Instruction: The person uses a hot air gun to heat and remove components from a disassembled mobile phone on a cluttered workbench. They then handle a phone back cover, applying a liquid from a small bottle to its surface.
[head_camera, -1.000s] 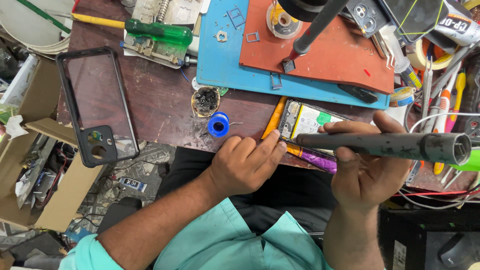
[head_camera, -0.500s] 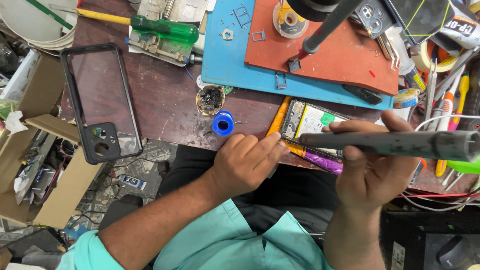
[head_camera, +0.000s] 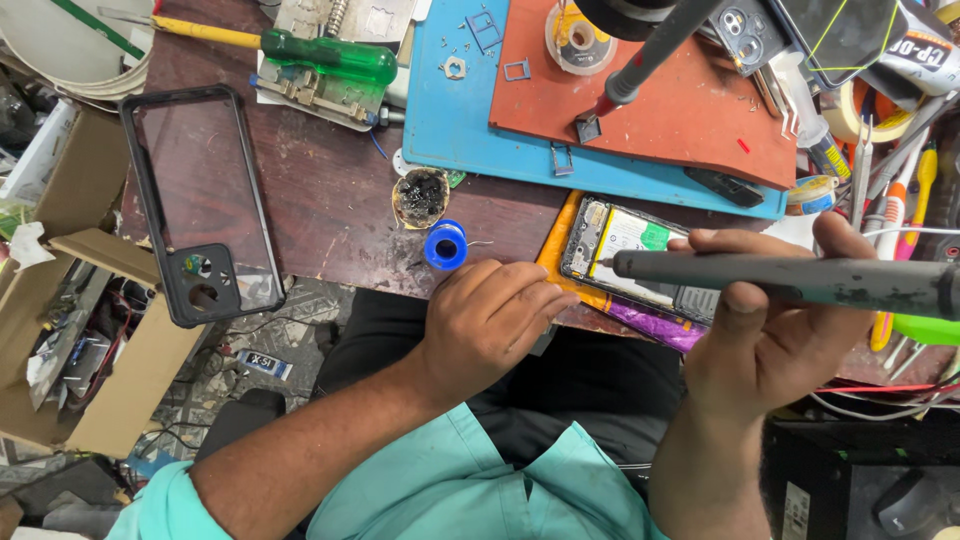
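One grey soldering iron (head_camera: 800, 280) lies level, tip leftward, gripped by right-hand fingers (head_camera: 745, 305).

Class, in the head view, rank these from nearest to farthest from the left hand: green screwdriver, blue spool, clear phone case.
From the left hand:
1. Blue spool, just above it.
2. Clear phone case, far left.
3. Green screwdriver, at the top.

The right hand (head_camera: 775, 345) grips a matt, scuffed grey tool (head_camera: 790, 280) over an opened phone (head_camera: 640, 255) with glossy foil and bare metal inside, on a worn, scratched dark wooden table (head_camera: 330, 210) beside a glossy clear plastic case (head_camera: 200, 200), smooth blue (head_camera: 450, 110) and red mats (head_camera: 680, 100).
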